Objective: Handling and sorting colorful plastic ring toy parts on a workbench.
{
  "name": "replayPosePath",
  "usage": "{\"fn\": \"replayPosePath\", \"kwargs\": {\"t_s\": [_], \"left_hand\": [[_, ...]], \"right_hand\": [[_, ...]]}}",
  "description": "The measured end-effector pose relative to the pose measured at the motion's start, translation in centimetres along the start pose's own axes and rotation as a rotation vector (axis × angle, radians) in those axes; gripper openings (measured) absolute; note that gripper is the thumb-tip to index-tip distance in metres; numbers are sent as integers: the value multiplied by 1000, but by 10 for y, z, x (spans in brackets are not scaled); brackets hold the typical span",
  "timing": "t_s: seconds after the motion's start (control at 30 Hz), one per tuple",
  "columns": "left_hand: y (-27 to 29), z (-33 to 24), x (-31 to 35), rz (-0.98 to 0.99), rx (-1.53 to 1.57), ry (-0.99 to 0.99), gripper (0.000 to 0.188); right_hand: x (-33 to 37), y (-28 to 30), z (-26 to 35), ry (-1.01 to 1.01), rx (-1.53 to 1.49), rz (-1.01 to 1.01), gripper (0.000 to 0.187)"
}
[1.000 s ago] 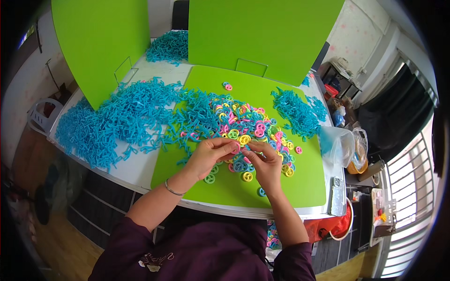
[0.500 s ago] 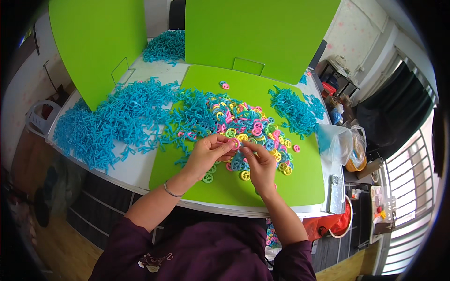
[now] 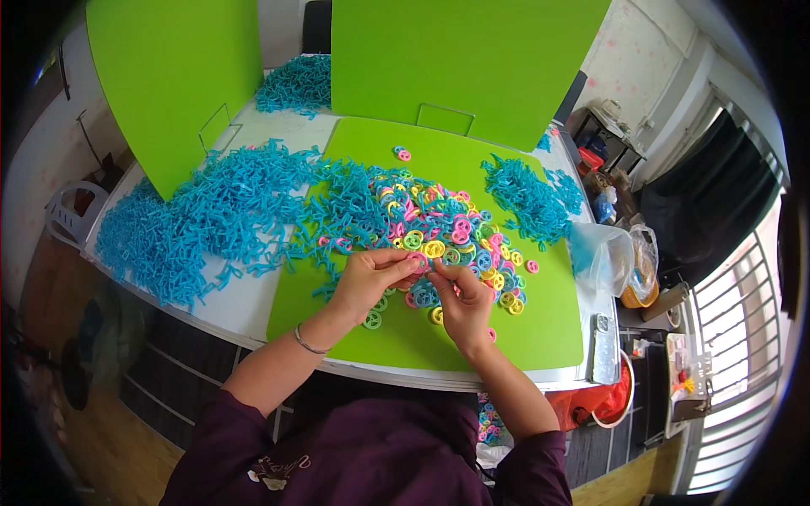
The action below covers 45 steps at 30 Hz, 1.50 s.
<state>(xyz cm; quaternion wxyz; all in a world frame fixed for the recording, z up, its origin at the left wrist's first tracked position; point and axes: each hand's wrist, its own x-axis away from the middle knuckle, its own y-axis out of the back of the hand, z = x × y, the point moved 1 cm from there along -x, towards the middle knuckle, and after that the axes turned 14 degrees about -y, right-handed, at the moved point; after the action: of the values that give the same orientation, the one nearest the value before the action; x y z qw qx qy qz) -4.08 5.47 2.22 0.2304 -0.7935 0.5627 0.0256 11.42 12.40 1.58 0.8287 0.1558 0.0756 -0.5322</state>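
White desk [image 3: 240, 312] is carrying the lot. Back board [image 3: 464, 59] and left board [image 3: 173, 84], both green, are standing on it. Green mat [image 3: 422, 347] is lying flat in front of the person. Big blue pile [image 3: 186, 232] of small bits is covering the desk's left side, spilling onto the mat. Wheel pile [image 3: 434, 211], pink/yellow/green/blue, is filling mid-mat, touching the blue. Smaller blue pile [image 3: 523, 198] is sitting at the mat's right side. Clear bag [image 3: 601, 253] is resting at the desk's right edge. Left hand [image 3: 371, 280] and right hand [image 3: 466, 305] are meeting at the wheel pile's near side. Phone [image 3: 604, 350] is lying at the near right corner. Bracelet [image 3: 309, 342] is circling the left wrist. Pink wheel [image 3: 418, 260]: left grip is pinching it, thumb and index. Right grip is hanging just beside it, fingertips close together; can't tell if they're pinching anything.
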Motion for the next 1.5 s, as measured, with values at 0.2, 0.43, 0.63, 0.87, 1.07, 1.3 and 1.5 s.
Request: {"fn": "replayPosePath", "kwargs": {"t_s": [0.2, 0.43, 0.63, 0.87, 1.07, 1.3, 1.5], "left_hand": [[2, 3, 0, -64, 159, 175, 20], [-6, 0, 4, 45, -227, -182, 23], [-14, -13, 8, 52, -365, -281, 23], [-5, 1, 3, 43, -160, -73, 21], [0, -7, 1, -27, 246, 180, 17], [1, -3, 1, 52, -73, -1, 15], [-6, -13, 5, 80, -478, -300, 13]], "right_hand": [[2, -3, 14, 377, 330, -21, 18], [0, 1, 19, 121, 160, -24, 13], [4, -2, 17, 82, 124, -49, 12], [2, -3, 21, 438, 358, -86, 17], [0, -3, 27, 316, 260, -11, 15], [-3, 5, 30, 285, 333, 104, 16], [-3, 4, 33, 406, 421, 106, 17]]}}
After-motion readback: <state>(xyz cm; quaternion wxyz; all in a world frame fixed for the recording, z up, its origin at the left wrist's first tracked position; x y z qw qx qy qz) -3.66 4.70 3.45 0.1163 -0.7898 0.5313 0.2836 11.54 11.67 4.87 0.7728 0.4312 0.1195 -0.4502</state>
